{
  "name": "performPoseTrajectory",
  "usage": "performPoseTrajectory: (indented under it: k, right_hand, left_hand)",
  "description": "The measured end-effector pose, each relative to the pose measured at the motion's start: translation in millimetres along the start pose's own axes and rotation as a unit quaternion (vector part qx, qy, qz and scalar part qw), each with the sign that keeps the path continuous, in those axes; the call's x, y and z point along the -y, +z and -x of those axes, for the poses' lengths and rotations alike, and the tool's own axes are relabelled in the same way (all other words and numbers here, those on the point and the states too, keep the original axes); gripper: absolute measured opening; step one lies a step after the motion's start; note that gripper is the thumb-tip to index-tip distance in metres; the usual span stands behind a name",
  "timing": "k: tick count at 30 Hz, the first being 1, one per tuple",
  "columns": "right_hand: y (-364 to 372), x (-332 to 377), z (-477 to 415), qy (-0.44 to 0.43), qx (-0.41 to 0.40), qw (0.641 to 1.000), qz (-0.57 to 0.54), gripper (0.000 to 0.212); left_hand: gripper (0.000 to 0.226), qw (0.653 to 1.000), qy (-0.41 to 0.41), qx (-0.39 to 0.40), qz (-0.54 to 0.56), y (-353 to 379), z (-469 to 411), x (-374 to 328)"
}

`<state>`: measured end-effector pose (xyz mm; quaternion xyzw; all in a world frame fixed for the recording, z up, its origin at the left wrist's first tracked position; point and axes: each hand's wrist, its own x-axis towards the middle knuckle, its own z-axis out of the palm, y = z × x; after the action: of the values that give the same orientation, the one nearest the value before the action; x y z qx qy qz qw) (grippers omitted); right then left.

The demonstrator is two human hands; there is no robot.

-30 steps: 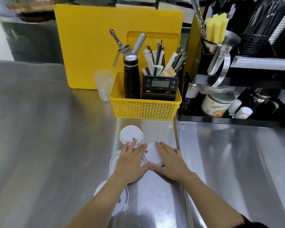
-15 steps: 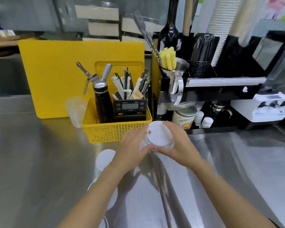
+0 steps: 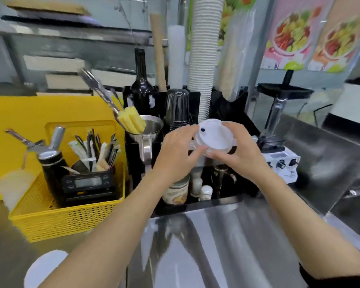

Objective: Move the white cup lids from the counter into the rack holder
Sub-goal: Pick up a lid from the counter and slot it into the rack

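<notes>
From the camera on my head, looking forward and down: both my hands are raised in front of a black rack [image 3: 227, 104] that stands at the back of a steel counter [image 3: 227, 235]. Between them I hold a small stack of white lids [image 3: 215, 135], flat face tilted toward me, a dark sip hole near its upper left edge. My left hand [image 3: 178, 151] closes on the stack's left rim, thumb underneath; my right hand [image 3: 241, 151] wraps the right rim, fingers curled over the top. (How many lids are in the stack I cannot tell.)

The stack sits just in front of the rack, beside a tall column of white paper cups [image 3: 203, 65] standing in it. The open slot looks to lie directly behind and slightly right of the lids, so I judge the right hand is nearer to it.

One more lid [image 3: 45, 269] lies on the counter at lower left, beside my left forearm. A yellow basket [image 3: 67, 217] stands to the left.
</notes>
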<state>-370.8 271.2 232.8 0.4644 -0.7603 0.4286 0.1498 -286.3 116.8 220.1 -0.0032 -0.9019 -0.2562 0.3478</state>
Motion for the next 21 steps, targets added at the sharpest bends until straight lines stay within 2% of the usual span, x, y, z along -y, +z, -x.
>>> performPoseTrajectory:
  k: [4,7,11,16,21]
  right_hand:
    - [-36.6,-45.1,-27.8,0.058,0.002,0.997,0.043,0.068]
    - [-52.1,-72.8,-47.3,0.079,0.019,0.993,0.091,0.074]
    - [-61.6,-103.2,-71.2,0.079,0.036,0.985,0.148,0.069]
    - [-62.1,-144.5,-92.7,0.078,0.067,0.972,0.211,0.070]
    - [-53.2,-169.1,-100.7,0.076,0.050,0.964,0.248,0.076]
  left_hand:
    - [0.049,1.000,-0.015,0.009,0.023,39.8,-48.9,-17.9]
    - [0.056,0.999,-0.012,0.039,0.014,63.7,-78.1,-23.3]
    - [0.068,0.996,-0.038,0.082,0.018,84.1,-107.6,-28.0]
    - [0.063,0.987,-0.071,0.146,0.007,103.4,-130.7,-19.1]
    - [0.068,0.983,-0.070,0.169,-0.020,122.1,-143.8,-3.0]
